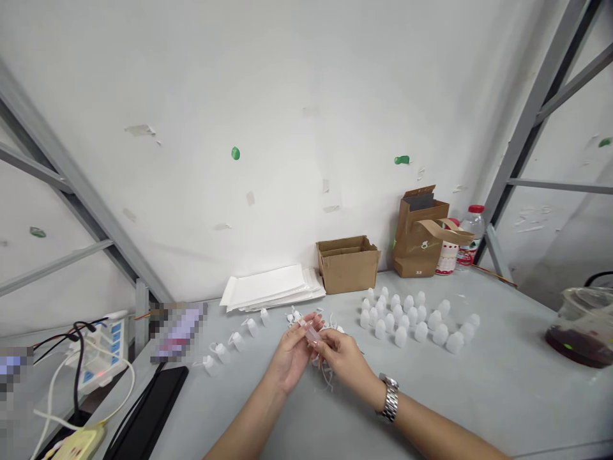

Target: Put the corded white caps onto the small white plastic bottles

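Observation:
My left hand [293, 353] and my right hand [342, 356] meet over the grey table [479, 390], both pinching a small translucent plastic piece [312, 333] between their fingertips. Under the hands lies a tangle of white plastic parts with loops [325, 377]. A row of small white caps with loops [228, 344] runs to the left. Several upright white bottle-like caps [414, 317] stand grouped to the right. A metal watch [389, 397] is on my right wrist.
An open cardboard box [348, 263], a stack of white sheets [272, 289], a brown paper bag [421, 237] and a drink bottle [471, 234] line the wall. A lidded bowl [582, 326] sits far right. Power strips [101, 351], cables and a black flat item [152, 409] lie left.

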Motion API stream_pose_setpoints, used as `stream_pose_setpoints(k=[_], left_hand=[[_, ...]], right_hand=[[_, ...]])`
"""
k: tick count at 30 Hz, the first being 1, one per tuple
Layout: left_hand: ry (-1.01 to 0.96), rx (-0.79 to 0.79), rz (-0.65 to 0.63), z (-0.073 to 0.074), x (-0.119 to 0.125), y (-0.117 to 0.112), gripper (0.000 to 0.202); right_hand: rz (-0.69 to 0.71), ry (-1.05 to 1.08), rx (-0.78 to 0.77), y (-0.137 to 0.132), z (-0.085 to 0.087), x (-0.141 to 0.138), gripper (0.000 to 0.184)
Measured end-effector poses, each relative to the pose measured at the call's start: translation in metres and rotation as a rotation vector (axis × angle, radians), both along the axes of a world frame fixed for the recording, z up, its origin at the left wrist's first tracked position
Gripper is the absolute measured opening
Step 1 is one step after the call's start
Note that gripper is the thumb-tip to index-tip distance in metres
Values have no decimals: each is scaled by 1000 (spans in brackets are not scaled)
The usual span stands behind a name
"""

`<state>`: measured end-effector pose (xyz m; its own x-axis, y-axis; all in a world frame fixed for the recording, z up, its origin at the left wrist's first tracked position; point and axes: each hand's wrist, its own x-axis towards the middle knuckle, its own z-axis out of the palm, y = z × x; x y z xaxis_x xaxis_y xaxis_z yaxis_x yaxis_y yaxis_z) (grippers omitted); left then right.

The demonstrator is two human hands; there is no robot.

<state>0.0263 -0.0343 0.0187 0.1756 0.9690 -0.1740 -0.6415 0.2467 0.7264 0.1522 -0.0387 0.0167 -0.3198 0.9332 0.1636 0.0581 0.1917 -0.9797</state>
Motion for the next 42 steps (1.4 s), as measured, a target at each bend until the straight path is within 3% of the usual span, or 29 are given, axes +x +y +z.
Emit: stream_pose_setpoints(k=[8,15,19,23,26,27,29,31,33,37,42], left_hand=[[-19,-45,-3,6,-2,2,28],[33,-8,-22,0,-1,0,27],[100,45,-58,6,-2,-1,30],[374,174,28,14,-12,7,35],[839,281,203,13,-26,13,26],[987,322,183,12,-30,13,23],[1172,410,3,8,-37,12,21],[1264,514,-171,5,-39,7,20],[1324,601,-252,3,-37,3,18],[1371,647,-313,-2,-29,-1,19],[1367,656,-259,-8,-25,0,16]], right_hand=[[111,145,-123,5,8,-1,40],[156,229,-151,7,3,0,40],[258,380,-256,7,0,2,37],[222,443,-300,10,0,4,34],[57,416,-244,16,1,10,33],[9,404,-219,18,2,12,33],[-55,392,-183,23,2,16,34],[-88,387,-165,25,3,19,35],[-99,387,-160,27,3,21,35],[-76,402,-165,26,1,21,34],[-54,399,-178,24,1,19,33]])
